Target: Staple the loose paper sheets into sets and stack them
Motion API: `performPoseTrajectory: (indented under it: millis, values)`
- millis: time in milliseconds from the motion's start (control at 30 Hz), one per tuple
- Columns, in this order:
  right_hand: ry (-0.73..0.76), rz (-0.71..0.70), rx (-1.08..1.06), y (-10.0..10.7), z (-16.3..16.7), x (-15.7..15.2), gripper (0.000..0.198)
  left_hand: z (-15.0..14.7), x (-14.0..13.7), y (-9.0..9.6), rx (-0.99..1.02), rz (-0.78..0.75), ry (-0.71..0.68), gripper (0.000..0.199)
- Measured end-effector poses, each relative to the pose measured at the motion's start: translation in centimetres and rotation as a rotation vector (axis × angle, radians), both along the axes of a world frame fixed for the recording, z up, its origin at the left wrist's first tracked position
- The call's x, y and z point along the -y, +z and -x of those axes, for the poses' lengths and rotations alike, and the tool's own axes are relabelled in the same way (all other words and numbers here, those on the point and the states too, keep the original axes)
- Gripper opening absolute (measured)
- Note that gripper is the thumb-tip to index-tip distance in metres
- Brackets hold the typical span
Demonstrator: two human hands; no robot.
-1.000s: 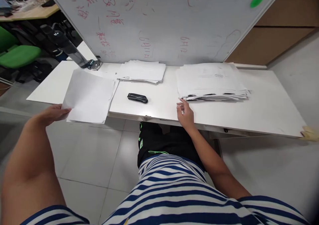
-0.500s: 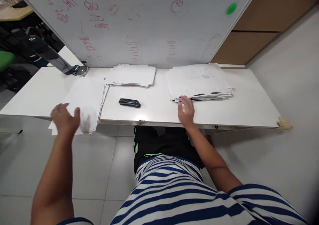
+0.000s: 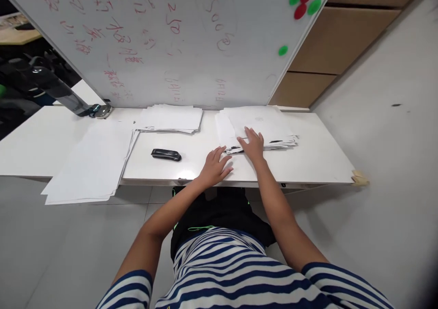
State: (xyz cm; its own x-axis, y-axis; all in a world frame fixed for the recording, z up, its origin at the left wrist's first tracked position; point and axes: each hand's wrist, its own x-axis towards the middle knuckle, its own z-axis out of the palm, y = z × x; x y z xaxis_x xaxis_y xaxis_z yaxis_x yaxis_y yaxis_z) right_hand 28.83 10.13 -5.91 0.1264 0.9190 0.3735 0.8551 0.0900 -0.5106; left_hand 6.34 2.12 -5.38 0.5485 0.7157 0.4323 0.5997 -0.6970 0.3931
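My right hand (image 3: pixel 253 145) lies with fingers spread on the near edge of the right-hand paper stack (image 3: pixel 270 123). Close to that stack's near left corner is my left hand (image 3: pixel 214 167), its fingers apart and holding nothing; whether a fingertip touches the paper I cannot tell. A black stapler (image 3: pixel 166 154) rests on the white table further left. Behind the stapler sits a second paper stack (image 3: pixel 173 118). At the left, a spread of white sheets (image 3: pixel 91 161) hangs over the table's front edge.
A whiteboard (image 3: pixel 147 40) with red writing and round magnets rises along the back of the white table (image 3: pixel 321 158). A dark monitor-like device on a stand (image 3: pixel 54 83) stands back left. Tape (image 3: pixel 360 177) covers the table's right front corner. Cardboard boxes (image 3: pixel 315 40) are stacked behind.
My left hand has left the left-hand sheets and crossed to the right-hand stack. My right hand has moved further onto that stack. The camera view has shifted.
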Motion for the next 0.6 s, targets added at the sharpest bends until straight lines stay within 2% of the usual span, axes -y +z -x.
performPoseTrajectory:
  millis: [100,200,400,600]
  values:
    - [-0.007,-0.074,-0.021,-0.5,0.2,0.0,0.039,-0.1,-0.7,-0.2,0.118,0.067,0.035,0.037]
    - [-0.019,-0.121,-0.065,-0.8,0.2,-0.2,0.034,0.9,-0.7,-0.1,0.241,0.165,0.096,0.032]
    - [-0.036,-0.143,-0.135,-1.0,0.0,-0.2,0.041,1.2,-0.6,0.3,0.358,0.401,0.165,0.032]
    - [-0.017,-0.124,-0.101,-1.3,0.0,0.1,0.051,1.0,-0.7,0.3,0.346,0.421,0.166,0.03]
